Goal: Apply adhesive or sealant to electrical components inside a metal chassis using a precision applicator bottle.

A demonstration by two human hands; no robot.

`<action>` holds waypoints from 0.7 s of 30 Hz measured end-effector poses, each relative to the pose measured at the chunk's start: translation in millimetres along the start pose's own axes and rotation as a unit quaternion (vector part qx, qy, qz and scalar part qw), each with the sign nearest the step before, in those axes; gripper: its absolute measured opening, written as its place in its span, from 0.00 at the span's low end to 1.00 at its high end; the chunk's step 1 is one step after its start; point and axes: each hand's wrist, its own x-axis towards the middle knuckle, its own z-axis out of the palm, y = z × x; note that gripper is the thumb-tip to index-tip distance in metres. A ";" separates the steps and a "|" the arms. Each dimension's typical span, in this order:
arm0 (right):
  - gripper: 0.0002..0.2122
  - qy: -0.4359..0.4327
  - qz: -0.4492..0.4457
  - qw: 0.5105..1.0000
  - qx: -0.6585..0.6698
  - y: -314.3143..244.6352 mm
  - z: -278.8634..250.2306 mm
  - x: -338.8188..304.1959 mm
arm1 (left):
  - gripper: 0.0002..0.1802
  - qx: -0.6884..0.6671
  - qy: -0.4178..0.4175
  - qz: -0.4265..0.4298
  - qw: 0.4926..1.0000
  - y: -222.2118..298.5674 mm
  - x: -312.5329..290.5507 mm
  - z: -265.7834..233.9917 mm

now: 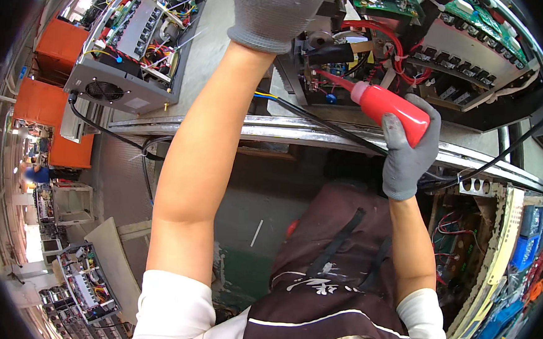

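My right hand (409, 150), in a grey glove, grips a red squeeze bottle (396, 112). Its long thin nozzle points up and left into an open electrical unit (452, 68) with circuit boards, red wires and rows of dark components. A small blue part (331, 99) sits just below the nozzle. My left hand (276, 14), gloved in grey too, reaches far forward beside that unit's left end. The picture's top edge cuts off its fingers, so what they hold or touch is hidden.
Another opened unit (129, 49) with a fan grille stands on the bench at left. A metal rail (342, 131) runs along the bench's front edge, with a black cable (324, 120) across it. Orange boxes (55, 94) are at far left. Blue bins (525, 247) stand at lower right.
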 end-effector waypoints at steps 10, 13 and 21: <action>0.23 -0.035 0.033 0.999 0.003 6.1 0.5 -0.4 | 0.05 -0.008 -0.033 -0.001 0.999 -1.9 0.5 -0.9; 0.22 -0.008 0.064 0.998 0.020 13.3 -6.2 -0.8 | 0.06 -0.003 -0.023 0.003 1.000 -1.8 -0.5 -1.1; 0.18 0.043 0.134 0.982 0.129 22.8 -13.5 1.1 | 0.07 0.015 -0.022 -0.008 1.000 -0.9 -2.3 0.1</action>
